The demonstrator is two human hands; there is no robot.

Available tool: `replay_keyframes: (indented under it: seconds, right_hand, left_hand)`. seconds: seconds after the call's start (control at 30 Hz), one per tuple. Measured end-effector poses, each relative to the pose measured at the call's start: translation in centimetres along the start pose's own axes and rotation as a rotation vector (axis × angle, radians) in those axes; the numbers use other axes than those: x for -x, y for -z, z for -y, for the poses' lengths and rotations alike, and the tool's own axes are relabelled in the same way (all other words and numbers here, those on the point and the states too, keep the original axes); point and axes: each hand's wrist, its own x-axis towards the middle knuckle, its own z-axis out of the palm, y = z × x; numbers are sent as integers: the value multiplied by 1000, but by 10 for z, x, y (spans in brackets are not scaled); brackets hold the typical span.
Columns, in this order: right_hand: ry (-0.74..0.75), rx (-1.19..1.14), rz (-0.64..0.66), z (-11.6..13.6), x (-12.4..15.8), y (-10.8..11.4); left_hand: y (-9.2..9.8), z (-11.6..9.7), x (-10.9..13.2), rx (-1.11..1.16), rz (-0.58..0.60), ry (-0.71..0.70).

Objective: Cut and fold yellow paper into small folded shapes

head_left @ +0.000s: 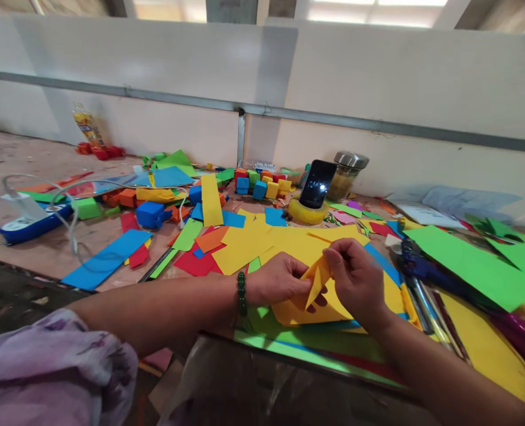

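Between both hands is a folded piece of yellow foam sheet or paper [317,286], its edges bent up into a point. My left hand [280,279], with a green bead bracelet at the wrist, grips the piece from the left, some fingers passing beneath it. My right hand [358,285] pinches its upper right edge between thumb and fingers. Yellow sheets [284,244] lie under and behind the hands. Below them, green sheets [284,343] reach the table's front edge.
A phone [317,184] leans in a yellow tape roll [307,212] beside a lidded jar [346,176]. Small coloured cubes [259,189] stand behind. A blue-and-white power strip [36,220] with a cable lies left. Pens [431,313] and green sheets [470,266] lie right.
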Motion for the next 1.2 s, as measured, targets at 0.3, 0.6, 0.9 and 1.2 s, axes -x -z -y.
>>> replay_keyframes:
  seconds: [0.3,0.6,0.9,1.2]
  right_hand:
    - [95,116,-83,-4,-12,6]
    - [2,75,-91,-16,-13,10]
    - [25,131,-120,-25,-17,10]
    - [175,270,-158,-29,-17,11]
  left_hand:
    - [6,0,-2,-38,32,46]
    - [7,-5,2,-111,41,46]
    - [8,-6,1,-43,49,15]
    - [7,-13,6,-167,80,18]
